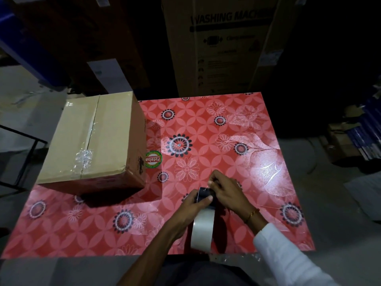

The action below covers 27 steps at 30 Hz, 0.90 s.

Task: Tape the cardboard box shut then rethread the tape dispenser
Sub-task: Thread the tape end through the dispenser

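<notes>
A brown cardboard box (92,139) sits on the left part of the red flowered table (216,131), its top flaps closed with clear tape along the seam. Near the table's front edge I hold a tape dispenser (205,196) with a roll of clear tape (202,232) on it. My left hand (191,207) grips the dispenser's dark head from the left. My right hand (226,188) pinches something at the front of the head, most likely the tape's end, though it is too small and dim to be sure.
A round green and red sticker (153,159) lies on the table beside the box. A tall washing machine carton (222,44) stands behind the table. Dark stacked goods fill the right side, and a black metal frame (26,141) stands at the left.
</notes>
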Tool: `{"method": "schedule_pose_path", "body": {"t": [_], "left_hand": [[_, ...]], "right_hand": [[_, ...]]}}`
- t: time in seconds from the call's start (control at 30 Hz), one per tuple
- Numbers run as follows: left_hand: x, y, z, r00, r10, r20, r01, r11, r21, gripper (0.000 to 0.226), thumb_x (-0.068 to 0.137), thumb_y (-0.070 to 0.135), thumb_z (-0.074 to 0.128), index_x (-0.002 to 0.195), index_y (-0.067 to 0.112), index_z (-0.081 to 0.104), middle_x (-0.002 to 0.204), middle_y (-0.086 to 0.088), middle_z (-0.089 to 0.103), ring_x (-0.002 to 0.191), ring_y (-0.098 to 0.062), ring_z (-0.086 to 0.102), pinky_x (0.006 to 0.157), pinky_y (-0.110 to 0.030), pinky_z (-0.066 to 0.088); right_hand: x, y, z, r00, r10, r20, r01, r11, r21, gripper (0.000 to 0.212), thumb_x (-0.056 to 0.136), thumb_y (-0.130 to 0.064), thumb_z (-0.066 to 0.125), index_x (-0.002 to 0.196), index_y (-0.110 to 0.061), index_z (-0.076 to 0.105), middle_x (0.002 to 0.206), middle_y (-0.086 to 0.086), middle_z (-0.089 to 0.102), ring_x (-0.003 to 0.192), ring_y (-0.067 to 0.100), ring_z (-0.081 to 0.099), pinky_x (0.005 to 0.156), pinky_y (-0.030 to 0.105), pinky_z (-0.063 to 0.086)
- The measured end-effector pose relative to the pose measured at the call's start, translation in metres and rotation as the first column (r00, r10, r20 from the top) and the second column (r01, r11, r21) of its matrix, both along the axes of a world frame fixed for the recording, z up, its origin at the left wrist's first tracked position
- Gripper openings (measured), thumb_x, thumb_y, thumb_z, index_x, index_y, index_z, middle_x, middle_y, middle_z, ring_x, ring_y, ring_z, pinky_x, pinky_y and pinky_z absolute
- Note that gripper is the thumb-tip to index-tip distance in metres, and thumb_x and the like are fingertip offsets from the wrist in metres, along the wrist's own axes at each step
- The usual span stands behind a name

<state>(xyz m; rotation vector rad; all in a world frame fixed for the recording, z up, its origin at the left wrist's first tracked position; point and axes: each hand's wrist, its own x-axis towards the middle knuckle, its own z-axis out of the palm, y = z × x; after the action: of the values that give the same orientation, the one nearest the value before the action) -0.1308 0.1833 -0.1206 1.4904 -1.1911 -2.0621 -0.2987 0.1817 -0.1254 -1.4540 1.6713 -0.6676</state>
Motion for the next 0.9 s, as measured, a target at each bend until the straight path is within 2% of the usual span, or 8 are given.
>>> {"method": "schedule_pose_path", "body": {"t": [0.13, 0.23, 0.3, 0.37, 0.47, 0.63, 0.8, 0.9], "left_hand": [[0.004, 0.001, -0.004, 1.000, -0.017, 0.007, 0.017, 1.000, -0.009, 0.045, 0.083, 0.038, 0.076, 0.123, 0.027, 0.061, 0.123, -0.001, 0.070, 0.118, -0.019, 0.064, 0.108, -0.041, 0.045], [0.007, 0.000, -0.003, 1.000, 0.006, -0.013, -0.006, 1.000, -0.006, 0.047, 0.082, 0.042, 0.076, 0.123, 0.027, 0.061, 0.124, -0.002, 0.069, 0.119, -0.019, 0.063, 0.109, -0.043, 0.044], [0.010, 0.000, 0.000, 0.999, 0.032, -0.016, -0.032, 0.999, -0.011, 0.035, 0.090, 0.038, 0.070, 0.121, 0.025, 0.062, 0.122, -0.003, 0.070, 0.117, -0.019, 0.063, 0.104, -0.038, 0.046], [0.012, -0.002, 0.003, 0.997, 0.077, -0.017, -0.077, 0.997, -0.019, 0.026, 0.095, 0.034, 0.064, 0.119, 0.022, 0.062, 0.119, -0.004, 0.071, 0.110, -0.017, 0.065, 0.092, -0.033, 0.048], [0.014, -0.010, 0.006, 0.989, 0.150, -0.011, -0.150, 0.988, -0.043, 0.025, 0.096, 0.035, 0.063, 0.119, 0.025, 0.063, 0.119, 0.000, 0.070, 0.109, -0.013, 0.062, 0.081, -0.031, 0.043], [0.015, -0.020, 0.005, 0.985, 0.173, 0.012, -0.169, 0.975, -0.144, 0.010, 0.096, 0.020, 0.064, 0.103, 0.013, 0.066, 0.083, 0.007, 0.065, 0.073, -0.005, 0.058, 0.061, -0.017, 0.044], [0.012, -0.022, 0.004, 0.988, 0.143, 0.050, -0.129, 0.967, -0.221, 0.010, 0.097, 0.015, 0.062, 0.091, 0.008, 0.065, 0.080, 0.002, 0.062, 0.072, -0.008, 0.055, 0.059, -0.016, 0.042], [0.011, -0.023, 0.008, 0.990, 0.127, 0.062, -0.109, 0.965, -0.238, 0.011, 0.098, 0.015, 0.061, 0.093, 0.006, 0.064, 0.079, 0.004, 0.061, 0.070, -0.005, 0.054, 0.061, -0.017, 0.042]], "right_hand": [[0.002, -0.004, -0.002, 0.998, -0.031, 0.047, 0.030, 0.999, 0.013, 0.010, 0.104, -0.030, 0.050, 0.096, -0.024, 0.051, 0.077, 0.013, 0.069, 0.067, 0.032, 0.063, 0.061, 0.032, 0.041], [0.003, -0.008, 0.000, 0.994, -0.012, 0.105, 0.010, 1.000, 0.021, 0.009, 0.103, -0.028, 0.052, 0.095, -0.025, 0.053, 0.071, 0.004, 0.064, 0.060, 0.019, 0.052, 0.061, 0.031, 0.038], [0.002, -0.011, 0.003, 0.986, 0.020, 0.167, -0.027, 0.999, 0.036, 0.009, 0.103, -0.028, 0.053, 0.094, -0.025, 0.054, 0.072, 0.002, 0.061, 0.063, 0.016, 0.051, 0.063, 0.032, 0.039], [0.000, -0.013, 0.005, 0.978, 0.047, 0.202, -0.060, 0.997, 0.057, 0.010, 0.103, -0.029, 0.053, 0.094, -0.025, 0.055, 0.075, 0.002, 0.063, 0.067, 0.017, 0.055, 0.067, 0.034, 0.043], [-0.003, -0.014, 0.006, 0.976, 0.082, 0.204, -0.097, 0.993, 0.064, 0.010, 0.103, -0.034, 0.053, 0.094, -0.029, 0.055, 0.070, -0.002, 0.060, 0.065, 0.018, 0.051, 0.067, 0.035, 0.042], [-0.006, -0.017, 0.012, 0.972, 0.110, 0.205, -0.130, 0.988, 0.086, 0.010, 0.102, -0.036, 0.053, 0.093, -0.033, 0.054, 0.068, 0.000, 0.056, 0.063, 0.018, 0.046, 0.066, 0.035, 0.038], [-0.010, -0.023, 0.022, 0.956, 0.143, 0.257, -0.187, 0.969, 0.159, 0.015, 0.093, -0.047, 0.057, 0.090, -0.032, 0.058, 0.075, 0.001, 0.066, 0.071, 0.021, 0.054, 0.072, 0.040, 0.043], [-0.017, -0.027, 0.036, 0.923, 0.162, 0.348, -0.249, 0.943, 0.222, 0.015, 0.100, -0.032, 0.062, 0.093, -0.019, 0.060, 0.068, -0.010, 0.065, 0.060, 0.005, 0.055, 0.067, 0.027, 0.044]]}}
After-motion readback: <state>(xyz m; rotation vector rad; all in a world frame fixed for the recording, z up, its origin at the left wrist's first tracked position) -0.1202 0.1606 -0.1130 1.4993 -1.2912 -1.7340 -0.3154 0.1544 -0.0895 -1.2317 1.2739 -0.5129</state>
